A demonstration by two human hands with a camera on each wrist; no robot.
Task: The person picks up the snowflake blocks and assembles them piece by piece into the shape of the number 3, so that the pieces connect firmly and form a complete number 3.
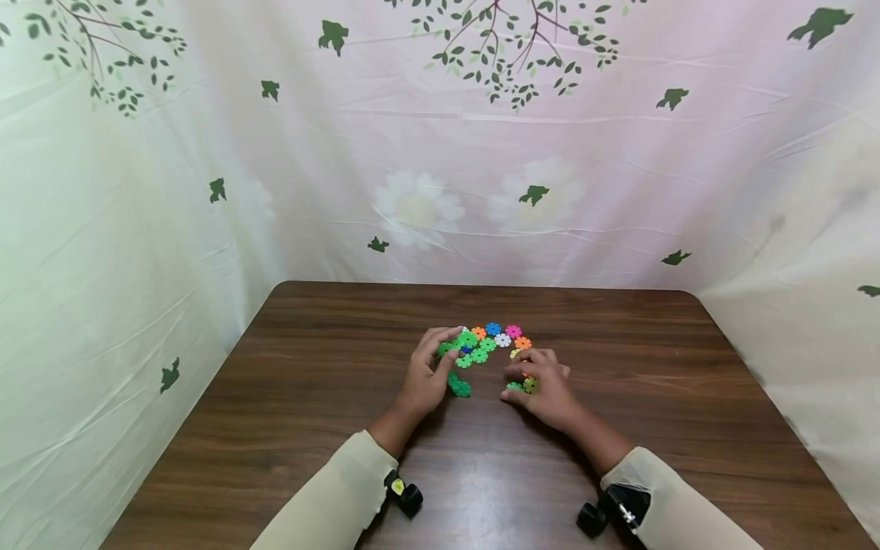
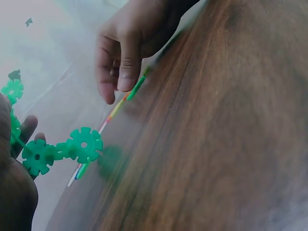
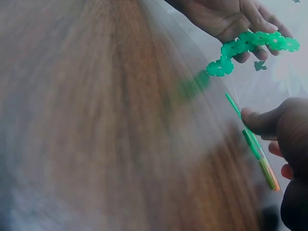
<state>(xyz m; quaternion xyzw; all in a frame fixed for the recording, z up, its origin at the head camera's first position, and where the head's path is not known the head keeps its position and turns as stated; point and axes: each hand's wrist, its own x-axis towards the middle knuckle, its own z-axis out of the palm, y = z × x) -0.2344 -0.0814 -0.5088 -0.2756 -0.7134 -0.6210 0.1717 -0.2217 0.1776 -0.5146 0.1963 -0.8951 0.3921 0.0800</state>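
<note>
Green chain (image 3: 246,41), seemingly plastic: pinched in left hand (image 1: 425,374), raised above table (image 1: 330,359). Probably light, stiff, weak at joints; hold mid-length. Right hand (image 1: 550,393): at flat discs (image 1: 503,341), grip cannot be told.

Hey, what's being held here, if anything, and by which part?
The left hand holds a green disc chain around its middle, both ends free. Whether the right hand grips the multicoloured discs near it can't be told.

Hands (image 1: 425,374) at colourful notched discs (image 1: 487,344), brown table (image 1: 330,344)
</note>
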